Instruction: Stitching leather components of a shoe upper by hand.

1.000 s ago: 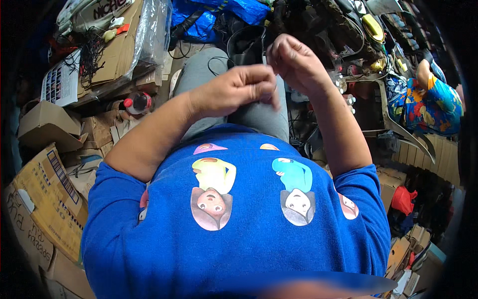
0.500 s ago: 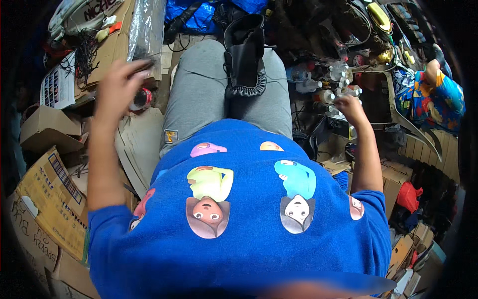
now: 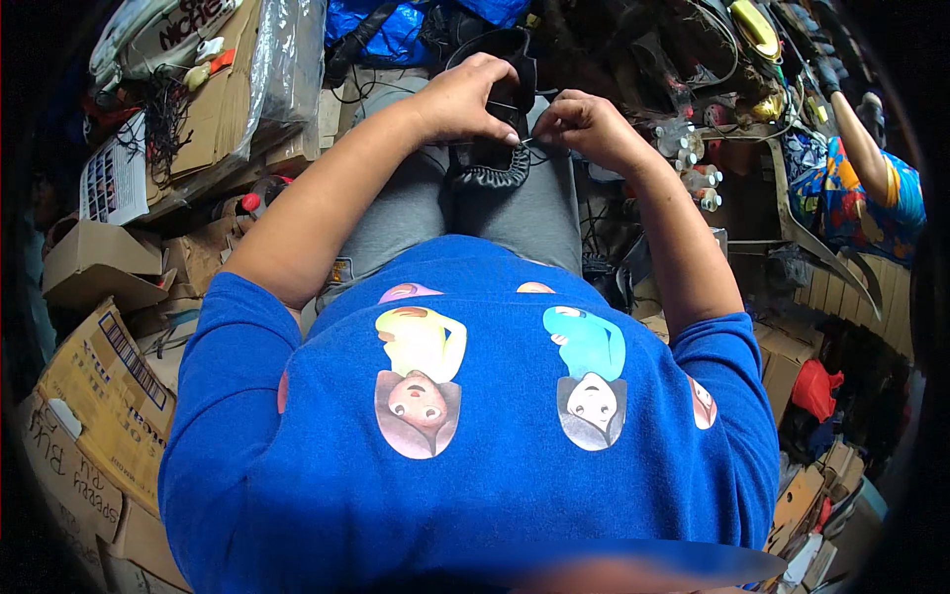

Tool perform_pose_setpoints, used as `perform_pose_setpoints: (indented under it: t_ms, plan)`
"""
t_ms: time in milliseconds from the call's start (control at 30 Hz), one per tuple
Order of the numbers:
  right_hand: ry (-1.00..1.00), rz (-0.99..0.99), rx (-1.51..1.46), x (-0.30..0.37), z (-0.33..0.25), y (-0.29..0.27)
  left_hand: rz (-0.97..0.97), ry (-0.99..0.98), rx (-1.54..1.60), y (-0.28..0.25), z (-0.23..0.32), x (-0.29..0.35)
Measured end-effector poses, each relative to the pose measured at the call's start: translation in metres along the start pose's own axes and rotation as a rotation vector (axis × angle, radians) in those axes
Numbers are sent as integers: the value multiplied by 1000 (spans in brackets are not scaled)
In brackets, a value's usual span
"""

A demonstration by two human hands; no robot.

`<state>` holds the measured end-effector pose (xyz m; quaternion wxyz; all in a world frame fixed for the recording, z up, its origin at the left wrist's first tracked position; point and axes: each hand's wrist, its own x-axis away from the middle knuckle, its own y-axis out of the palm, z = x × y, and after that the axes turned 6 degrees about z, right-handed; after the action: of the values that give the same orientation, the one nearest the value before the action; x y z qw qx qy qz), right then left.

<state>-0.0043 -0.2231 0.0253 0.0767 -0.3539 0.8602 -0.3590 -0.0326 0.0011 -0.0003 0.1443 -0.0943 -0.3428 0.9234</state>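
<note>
A black leather boot (image 3: 478,158) lies between my thighs, its gathered toe edge lined with stitches and pointing toward me. My left hand (image 3: 465,99) reaches over its left side. The thumb presses near the stitched edge, and the curled fingers are partly hidden behind the leather. Just right of the boot is my right hand (image 3: 592,127), its thumb and fingertips pinched together. A thin, pale needle-like piece (image 3: 527,141) shows between the two hands at the stitched edge. It is too small to identify surely.
Stacked cardboard (image 3: 213,119) and a red-capped bottle (image 3: 251,202) are at left, above an open carton (image 3: 99,259). Several plastic bottles (image 3: 693,168) stand at right. Farther right is another person in a colourful garment (image 3: 861,193). A blue plastic sheet (image 3: 376,35) lies ahead.
Both hands have come in from wide apart to the boot. Dark thread stretched out to both sides earlier; now my fingers meet at the stitched edge. The other person's arm has moved.
</note>
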Motion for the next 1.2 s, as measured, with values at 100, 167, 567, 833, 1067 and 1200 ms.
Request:
perform_pose_setpoints:
  t_ms: [100, 167, 567, 833, 1067, 1200]
  plan:
    - [-7, -13, 9, -2, 6, 3, 58, 42, 8, 0, -7, -3]
    - [-57, -24, -75, -2, 5, 6, 36, 17, 81, 1, -11, -7]
    - [-64, 163, -81, 19, 1, 25, -463, 8, 462, -8, -13, -9]
    - [-189, 259, 236, 34, -20, 27, -557, 116, 248, -12, -9, -13]
    - [-325, 20, 687, 22, -59, 12, -571, 157, 183, -11, -7, -15]
    - [-367, -18, 741, 11, -55, 17, -483, 168, -25, -11, 1, -21]
